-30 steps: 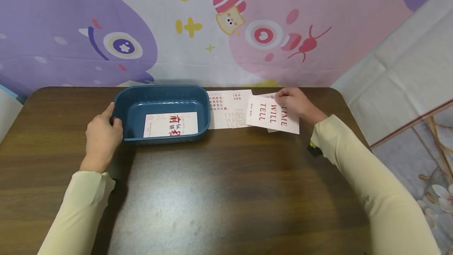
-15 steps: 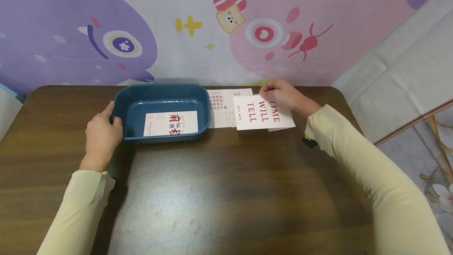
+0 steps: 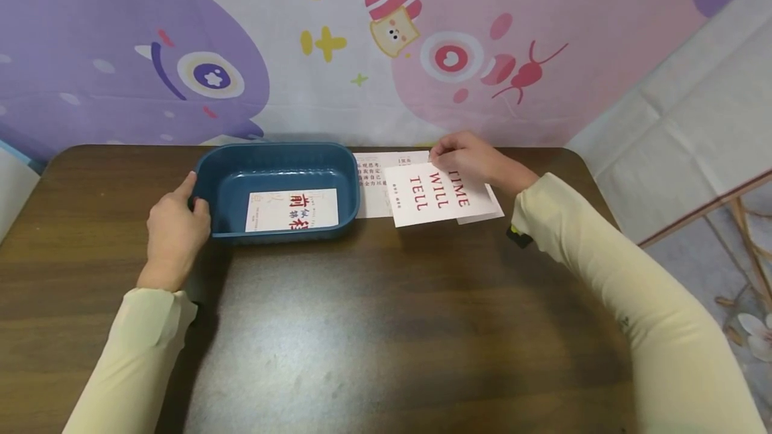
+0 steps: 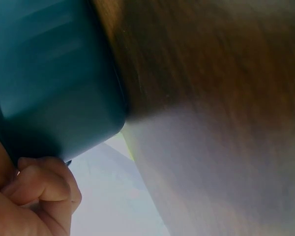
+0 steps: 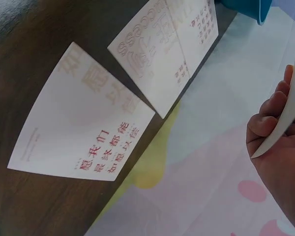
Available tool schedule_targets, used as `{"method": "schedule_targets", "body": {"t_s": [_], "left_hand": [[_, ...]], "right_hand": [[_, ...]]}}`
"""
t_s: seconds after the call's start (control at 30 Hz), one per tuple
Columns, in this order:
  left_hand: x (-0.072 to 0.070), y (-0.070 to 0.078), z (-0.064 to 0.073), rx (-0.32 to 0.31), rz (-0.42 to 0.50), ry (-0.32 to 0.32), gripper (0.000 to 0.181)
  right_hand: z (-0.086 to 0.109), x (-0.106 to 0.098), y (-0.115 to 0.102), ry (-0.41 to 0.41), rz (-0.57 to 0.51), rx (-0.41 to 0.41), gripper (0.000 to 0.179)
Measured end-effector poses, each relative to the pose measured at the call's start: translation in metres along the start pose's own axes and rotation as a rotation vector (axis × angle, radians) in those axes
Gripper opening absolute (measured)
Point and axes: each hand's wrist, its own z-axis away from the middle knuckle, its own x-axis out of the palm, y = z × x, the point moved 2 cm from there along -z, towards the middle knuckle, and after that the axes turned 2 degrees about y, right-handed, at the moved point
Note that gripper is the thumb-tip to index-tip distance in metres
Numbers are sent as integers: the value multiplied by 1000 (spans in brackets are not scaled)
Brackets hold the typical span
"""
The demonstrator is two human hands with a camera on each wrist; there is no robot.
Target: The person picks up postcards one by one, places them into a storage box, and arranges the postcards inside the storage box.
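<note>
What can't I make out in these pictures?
Head view: tiny print on the held card, too small.
Head view: parts of the cards beneath, covered by it.
Right wrist view: most of the blue tray, beyond the top edge.
Left wrist view: tray interior, behind its wall.

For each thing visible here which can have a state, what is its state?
Blue tray: upright, uncovered
Card in the tray: lying, print showing
TIME WILL TELL card: lifted off the table
Cards on the table: lying, print showing
Left hand: holding the tray's left end
Right hand: pinching the TIME WILL TELL card
</note>
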Motion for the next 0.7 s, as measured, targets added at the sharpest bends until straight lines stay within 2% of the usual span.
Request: {"method": "schedule_targets", "body": {"t_s": [0.27,0.7], "left_hand": [[-1,0,0,3,-3,6,53],[-1,0,-1,-3,-12,-3,54]], "right_hand": [[-3,6,-12,-34,6,-12,21],[-11,12,-27,-24,-2,-9,21]]}}
